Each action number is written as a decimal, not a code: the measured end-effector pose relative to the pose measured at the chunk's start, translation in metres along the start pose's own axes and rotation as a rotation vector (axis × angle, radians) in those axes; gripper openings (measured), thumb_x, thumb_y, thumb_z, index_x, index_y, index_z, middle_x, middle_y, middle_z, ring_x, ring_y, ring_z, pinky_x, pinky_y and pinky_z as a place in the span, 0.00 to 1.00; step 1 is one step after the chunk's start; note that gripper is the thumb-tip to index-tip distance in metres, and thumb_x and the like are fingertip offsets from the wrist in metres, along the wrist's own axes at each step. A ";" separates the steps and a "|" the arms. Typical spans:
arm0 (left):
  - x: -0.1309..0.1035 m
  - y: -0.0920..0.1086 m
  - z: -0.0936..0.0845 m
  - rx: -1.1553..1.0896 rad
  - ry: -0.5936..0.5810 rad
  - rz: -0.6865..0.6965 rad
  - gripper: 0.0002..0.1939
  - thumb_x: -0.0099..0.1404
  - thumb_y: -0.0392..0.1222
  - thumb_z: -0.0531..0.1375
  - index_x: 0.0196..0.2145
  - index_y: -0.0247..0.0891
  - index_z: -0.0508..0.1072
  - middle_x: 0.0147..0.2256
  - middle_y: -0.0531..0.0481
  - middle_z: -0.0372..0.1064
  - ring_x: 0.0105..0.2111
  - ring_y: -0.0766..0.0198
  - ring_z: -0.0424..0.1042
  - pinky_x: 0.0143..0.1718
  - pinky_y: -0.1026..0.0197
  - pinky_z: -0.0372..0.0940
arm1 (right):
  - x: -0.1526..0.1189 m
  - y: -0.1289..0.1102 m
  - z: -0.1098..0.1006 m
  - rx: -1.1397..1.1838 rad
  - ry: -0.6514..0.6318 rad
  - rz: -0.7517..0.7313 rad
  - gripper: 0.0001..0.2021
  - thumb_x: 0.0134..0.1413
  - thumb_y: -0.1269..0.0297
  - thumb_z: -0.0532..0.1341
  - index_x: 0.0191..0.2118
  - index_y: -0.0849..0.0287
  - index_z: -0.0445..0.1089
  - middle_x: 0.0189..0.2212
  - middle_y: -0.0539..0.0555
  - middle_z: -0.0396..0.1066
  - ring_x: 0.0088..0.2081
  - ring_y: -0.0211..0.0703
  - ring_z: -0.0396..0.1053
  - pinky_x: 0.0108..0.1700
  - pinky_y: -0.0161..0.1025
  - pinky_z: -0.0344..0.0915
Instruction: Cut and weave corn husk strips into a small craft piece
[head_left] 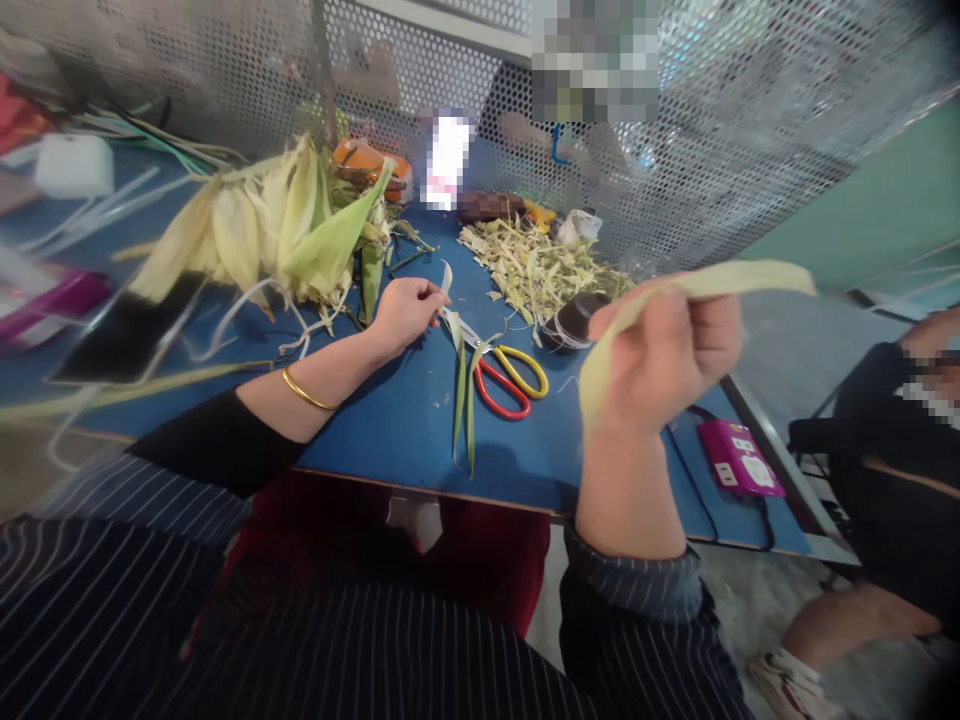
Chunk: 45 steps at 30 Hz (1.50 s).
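My left hand is pinched on green husk strips that hang down over the blue table. Beside it lie scissors with one red and one yellow handle, their blades reaching toward my left fingers. My right hand is raised at the table's right side, fingers closed on a long pale husk strip; one end points right and the other hangs by the wrist. A dark spool of thread sits just left of my right hand.
A pile of whole husks lies at the back left, shredded husk at the back centre. A bright phone stands by the perforated metal screen. A purple box lies at the right edge. A person sits at the far right.
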<state>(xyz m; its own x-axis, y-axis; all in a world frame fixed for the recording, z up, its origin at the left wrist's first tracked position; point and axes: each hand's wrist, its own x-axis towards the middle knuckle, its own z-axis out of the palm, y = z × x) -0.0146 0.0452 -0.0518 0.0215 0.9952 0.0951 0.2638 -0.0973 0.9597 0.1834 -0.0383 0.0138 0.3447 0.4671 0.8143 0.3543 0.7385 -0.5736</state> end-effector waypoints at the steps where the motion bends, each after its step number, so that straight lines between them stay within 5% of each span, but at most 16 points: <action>1: 0.000 0.002 -0.001 -0.029 0.001 -0.019 0.06 0.57 0.40 0.60 0.27 0.35 0.74 0.22 0.49 0.68 0.19 0.70 0.65 0.19 0.68 0.58 | 0.000 -0.001 0.001 0.020 -0.071 0.073 0.06 0.59 0.58 0.57 0.34 0.53 0.66 0.23 0.47 0.62 0.21 0.36 0.64 0.23 0.37 0.62; 7: 0.000 0.012 -0.007 -0.118 0.041 -0.012 0.07 0.56 0.42 0.62 0.27 0.35 0.74 0.24 0.49 0.70 0.19 0.72 0.64 0.18 0.68 0.56 | -0.020 0.015 0.019 -0.191 -0.671 0.530 0.07 0.53 0.59 0.62 0.32 0.57 0.68 0.18 0.45 0.66 0.18 0.34 0.62 0.24 0.35 0.60; 10: -0.001 0.014 -0.008 -0.143 0.057 -0.009 0.06 0.56 0.41 0.62 0.27 0.35 0.73 0.24 0.49 0.70 0.19 0.72 0.63 0.18 0.68 0.56 | -0.031 0.029 0.024 -0.461 -0.843 0.459 0.09 0.48 0.58 0.65 0.32 0.58 0.69 0.23 0.49 0.71 0.23 0.37 0.66 0.29 0.38 0.62; 15: -0.014 0.022 -0.003 -0.029 -0.022 0.170 0.07 0.57 0.41 0.60 0.28 0.35 0.75 0.21 0.53 0.68 0.19 0.71 0.62 0.24 0.67 0.57 | -0.028 0.035 0.023 -0.512 -0.640 0.261 0.15 0.50 0.53 0.63 0.40 0.58 0.71 0.31 0.52 0.73 0.27 0.38 0.66 0.34 0.40 0.63; 18: -0.027 0.029 0.001 0.112 -0.165 0.347 0.07 0.58 0.39 0.58 0.28 0.36 0.77 0.20 0.55 0.67 0.21 0.70 0.62 0.25 0.67 0.56 | -0.024 0.030 0.024 -0.223 -0.582 0.428 0.16 0.51 0.55 0.63 0.43 0.57 0.70 0.22 0.46 0.67 0.22 0.35 0.63 0.28 0.36 0.62; 21: -0.035 0.033 0.001 0.191 -0.287 0.465 0.08 0.59 0.39 0.58 0.28 0.37 0.78 0.20 0.55 0.68 0.21 0.70 0.62 0.26 0.67 0.55 | -0.023 0.024 0.026 -0.012 -0.582 0.554 0.09 0.51 0.58 0.63 0.35 0.57 0.70 0.19 0.44 0.64 0.19 0.33 0.61 0.26 0.35 0.62; 26: -0.025 0.033 -0.007 0.163 -0.365 0.406 0.15 0.63 0.48 0.56 0.28 0.37 0.78 0.21 0.53 0.70 0.21 0.69 0.65 0.26 0.67 0.57 | -0.015 0.031 0.017 0.174 -0.742 0.871 0.10 0.47 0.58 0.66 0.28 0.60 0.70 0.19 0.47 0.67 0.19 0.34 0.65 0.25 0.34 0.64; 28: -0.017 0.031 -0.012 0.115 -0.312 0.356 0.16 0.62 0.50 0.56 0.29 0.36 0.77 0.24 0.51 0.72 0.20 0.69 0.67 0.26 0.67 0.58 | -0.010 0.040 0.012 0.184 -0.798 0.964 0.11 0.45 0.57 0.67 0.29 0.60 0.71 0.21 0.49 0.70 0.21 0.35 0.67 0.26 0.35 0.66; 31: -0.006 0.027 -0.019 0.119 -0.143 0.310 0.17 0.62 0.51 0.56 0.29 0.36 0.77 0.25 0.49 0.73 0.22 0.68 0.68 0.28 0.66 0.59 | -0.002 0.053 0.009 0.200 -0.516 0.828 0.15 0.49 0.53 0.63 0.40 0.56 0.71 0.35 0.53 0.75 0.31 0.38 0.73 0.33 0.36 0.70; 34: 0.001 0.025 -0.029 0.230 0.084 0.328 0.10 0.60 0.44 0.58 0.27 0.38 0.76 0.26 0.48 0.72 0.28 0.63 0.69 0.32 0.63 0.60 | 0.000 0.061 0.011 0.158 -0.318 0.623 0.23 0.55 0.51 0.57 0.56 0.49 0.61 0.48 0.55 0.72 0.37 0.40 0.75 0.36 0.39 0.71; 38: 0.006 0.030 -0.048 0.270 0.271 0.328 0.07 0.59 0.37 0.57 0.32 0.42 0.75 0.39 0.45 0.73 0.46 0.53 0.66 0.43 0.55 0.60 | -0.013 0.063 0.017 0.043 -0.523 0.574 0.35 0.53 0.54 0.61 0.64 0.49 0.49 0.45 0.58 0.74 0.26 0.38 0.73 0.32 0.40 0.71; 41: 0.010 0.034 -0.062 0.293 0.322 0.270 0.11 0.58 0.35 0.58 0.40 0.42 0.73 0.46 0.42 0.70 0.55 0.48 0.57 0.50 0.51 0.57 | -0.026 0.060 0.021 -0.034 -0.706 0.561 0.34 0.52 0.54 0.62 0.63 0.54 0.53 0.37 0.55 0.76 0.24 0.38 0.72 0.33 0.42 0.71; 45: 0.019 0.027 -0.076 0.580 0.501 0.215 0.17 0.56 0.36 0.62 0.45 0.36 0.69 0.50 0.39 0.65 0.57 0.45 0.53 0.58 0.45 0.47 | -0.033 0.054 0.024 -0.160 -0.798 0.506 0.29 0.52 0.57 0.61 0.59 0.59 0.59 0.32 0.52 0.75 0.24 0.38 0.71 0.37 0.44 0.70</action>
<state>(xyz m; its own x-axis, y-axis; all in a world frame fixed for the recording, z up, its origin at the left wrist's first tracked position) -0.0802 0.0612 -0.0045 -0.2709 0.8208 0.5029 0.7661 -0.1325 0.6290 0.1702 -0.0020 -0.0420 -0.1834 0.9498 0.2536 0.4612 0.3109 -0.8310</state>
